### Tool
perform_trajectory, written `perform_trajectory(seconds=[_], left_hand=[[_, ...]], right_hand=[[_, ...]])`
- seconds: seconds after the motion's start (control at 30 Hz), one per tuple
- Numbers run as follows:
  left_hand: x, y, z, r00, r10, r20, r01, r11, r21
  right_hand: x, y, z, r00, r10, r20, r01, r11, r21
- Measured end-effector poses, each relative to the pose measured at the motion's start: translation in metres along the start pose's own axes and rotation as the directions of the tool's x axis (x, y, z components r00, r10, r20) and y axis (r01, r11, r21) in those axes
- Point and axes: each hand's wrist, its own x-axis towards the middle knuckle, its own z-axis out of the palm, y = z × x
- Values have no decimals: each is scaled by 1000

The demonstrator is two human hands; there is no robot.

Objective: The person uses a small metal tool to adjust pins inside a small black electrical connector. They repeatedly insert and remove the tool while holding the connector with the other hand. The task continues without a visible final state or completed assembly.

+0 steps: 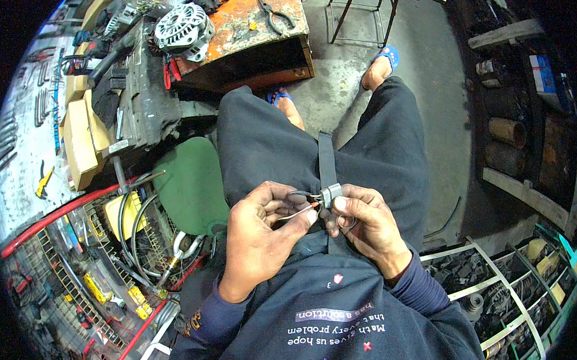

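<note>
Both hands meet in front of my lap. My right hand (367,223) pinches a small grey metal block-like part (331,194) between thumb and fingers. Thin dark and light wires run from its left side. My left hand (262,236) is closed, thumb against fingertips, on a thin light wire (298,213) close to the part. A small orange-red spot (315,204) shows at the wire's end near the left thumb. Behind the part a black strap (327,159) lies over my dark trousers. The fingers hide some of the wiring.
An alternator (184,30) and black-handled pliers (275,18) lie on a worn orange bench (250,43). A green seat (189,184) stands at my left. Racks with tools and hoses (132,219) fill the lower left. A metal-framed parts rack (499,293) is at lower right.
</note>
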Motion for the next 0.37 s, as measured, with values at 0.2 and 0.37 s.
perform_trajectory(seconds=[0.2,0.37], left_hand=[[-5,-3,0,998,47,-39,-47,999,-8],[-11,-7,8,982,146,-120,-134,986,102]], right_hand=[[0,3,-5,999,26,28,-25,999,-20],[1,0,-1,998,66,-14,-67,997,-47]])
